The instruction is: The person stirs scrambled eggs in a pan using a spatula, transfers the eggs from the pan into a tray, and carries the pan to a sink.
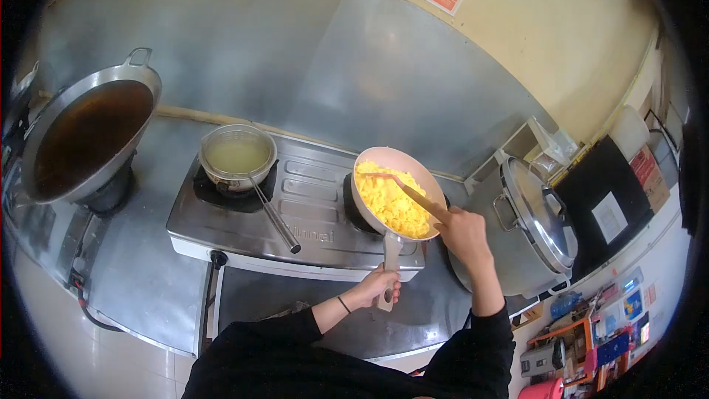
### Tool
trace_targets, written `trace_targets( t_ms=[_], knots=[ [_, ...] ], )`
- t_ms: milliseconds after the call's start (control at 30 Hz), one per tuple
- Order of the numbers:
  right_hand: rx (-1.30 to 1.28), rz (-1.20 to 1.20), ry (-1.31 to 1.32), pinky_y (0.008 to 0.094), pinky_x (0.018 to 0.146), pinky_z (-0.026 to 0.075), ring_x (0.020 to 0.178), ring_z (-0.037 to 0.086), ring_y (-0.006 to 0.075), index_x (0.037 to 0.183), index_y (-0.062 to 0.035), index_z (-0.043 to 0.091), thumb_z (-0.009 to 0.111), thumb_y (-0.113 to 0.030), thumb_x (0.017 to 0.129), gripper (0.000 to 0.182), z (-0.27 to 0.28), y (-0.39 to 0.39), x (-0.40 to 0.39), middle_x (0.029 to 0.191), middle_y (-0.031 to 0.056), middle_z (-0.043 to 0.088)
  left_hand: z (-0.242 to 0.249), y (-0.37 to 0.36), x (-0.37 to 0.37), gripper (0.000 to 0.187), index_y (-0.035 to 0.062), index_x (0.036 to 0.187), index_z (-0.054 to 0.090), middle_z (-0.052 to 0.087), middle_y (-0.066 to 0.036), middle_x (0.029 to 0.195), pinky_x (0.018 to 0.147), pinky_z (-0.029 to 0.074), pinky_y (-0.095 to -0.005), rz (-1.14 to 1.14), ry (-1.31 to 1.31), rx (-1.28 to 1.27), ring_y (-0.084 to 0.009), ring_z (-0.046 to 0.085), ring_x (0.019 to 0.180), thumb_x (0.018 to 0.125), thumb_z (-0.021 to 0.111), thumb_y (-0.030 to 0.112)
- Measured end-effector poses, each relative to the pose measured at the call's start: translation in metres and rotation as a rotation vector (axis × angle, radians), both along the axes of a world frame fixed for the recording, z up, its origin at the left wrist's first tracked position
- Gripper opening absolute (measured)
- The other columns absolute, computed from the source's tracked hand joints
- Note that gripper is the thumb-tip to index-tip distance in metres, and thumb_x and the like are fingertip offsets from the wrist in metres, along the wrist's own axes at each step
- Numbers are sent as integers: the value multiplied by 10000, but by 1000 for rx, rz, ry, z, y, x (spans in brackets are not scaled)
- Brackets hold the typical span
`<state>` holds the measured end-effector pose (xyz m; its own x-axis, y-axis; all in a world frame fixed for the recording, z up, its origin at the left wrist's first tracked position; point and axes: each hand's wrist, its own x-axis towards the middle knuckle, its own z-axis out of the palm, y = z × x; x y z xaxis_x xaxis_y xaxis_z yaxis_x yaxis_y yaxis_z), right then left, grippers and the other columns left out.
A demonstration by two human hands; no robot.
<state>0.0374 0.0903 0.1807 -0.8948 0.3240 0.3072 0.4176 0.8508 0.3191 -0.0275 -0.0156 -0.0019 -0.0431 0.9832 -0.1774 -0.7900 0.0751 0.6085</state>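
Note:
A pale frying pan [371, 159] full of yellow scrambled egg [393, 202] sits on the right burner of a steel two-burner stove [310, 199]. My left hand [379, 284] grips the pan's handle near the stove's front edge. My right hand [463, 233] holds a wooden spatula [402, 187] whose tip lies in the egg at the pan's far side. Both sleeves are black.
A small pot of pale liquid [236, 154] with a long handle stands on the left burner. A big wok of dark liquid [85, 133] sits far left. A large lidded steel pot [535, 225] stands to the right, with cluttered shelves beyond it.

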Motion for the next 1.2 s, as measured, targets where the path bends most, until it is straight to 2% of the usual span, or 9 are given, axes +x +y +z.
trace_targets(
  t_ms=[133, 267, 633, 900, 1067, 1100, 1133, 1167, 1200],
  knots=[
    [-52, -41, -146, 380, 530, 434, 600, 566, 269, 932, -191, 614, 557, -172, 688, 250, 25, -35, 13, 626, 88, 562, -1, 2, 1, 285, 96, 1062, 331, 448, -19, 646, 402, 398, -252, 9, -13, -2, -155, 500, 494, 801, 441, 126],
    [52, -128, -271, 334, 453, 457, 533, 604, 204, 644, -96, 635, 530, -153, 697, 132, -23, -49, -18, 591, 84, 603, 3, -2, 2, 251, 97, 1009, 332, 448, -25, 648, 410, 411, -263, 13, 15, -11, -149, 490, 497, 793, 457, 123],
    [166, -317, -291, 276, 480, 456, 627, 620, 163, 764, -140, 665, 530, -126, 709, 146, -107, 22, -74, 727, 47, 637, -2, -1, 4, 220, 88, 951, 351, 451, -39, 655, 422, 423, -279, 110, -44, 38, -154, 490, 512, 778, 477, 136],
    [-44, -346, -39, 405, 590, 468, 656, 592, 301, 860, -157, 645, 541, -204, 700, 196, 5, 25, -7, 700, 120, 609, 0, -1, -1, 235, 104, 976, 352, 460, -43, 658, 401, 386, -270, 31, 18, 0, -159, 497, 513, 778, 472, 149],
    [-111, -218, -74, 387, 598, 473, 649, 597, 289, 780, -78, 628, 544, -207, 715, 167, -7, -16, -34, 664, 138, 600, -3, -1, 1, 255, 74, 1024, 369, 454, -37, 644, 415, 413, -259, 59, 27, 1, -147, 486, 496, 793, 449, 147],
    [-25, -57, -76, 375, 503, 465, 541, 587, 256, 1103, -114, 530, 521, -120, 699, 405, -18, -25, -42, 585, 99, 577, -5, 0, 2, 253, 71, 1021, 369, 454, -37, 643, 417, 416, -262, 67, 24, 10, -147, 484, 495, 793, 448, 145],
    [52, -13, -112, 352, 467, 455, 536, 588, 214, 1232, -128, 407, 516, -102, 693, 550, -46, -15, -55, 560, 65, 569, -7, 2, 2, 251, 68, 1019, 369, 454, -38, 643, 418, 418, -265, 76, 22, 20, -147, 483, 495, 793, 447, 142],
    [121, -85, -165, 308, 450, 452, 587, 604, 177, 1115, -129, 537, 523, -107, 699, 417, -63, -21, -66, 725, 76, 619, -8, 4, 2, 244, 77, 1004, 366, 457, -38, 648, 409, 405, -265, 87, 14, 21, -148, 487, 497, 787, 454, 145],
    [121, -103, -164, 302, 461, 456, 591, 606, 179, 974, -116, 571, 534, -120, 695, 282, -75, -19, -77, 702, 77, 617, -9, 5, 3, 238, 86, 988, 363, 460, -39, 653, 399, 393, -265, 97, 7, 18, -150, 490, 500, 780, 460, 148]
  ],
)
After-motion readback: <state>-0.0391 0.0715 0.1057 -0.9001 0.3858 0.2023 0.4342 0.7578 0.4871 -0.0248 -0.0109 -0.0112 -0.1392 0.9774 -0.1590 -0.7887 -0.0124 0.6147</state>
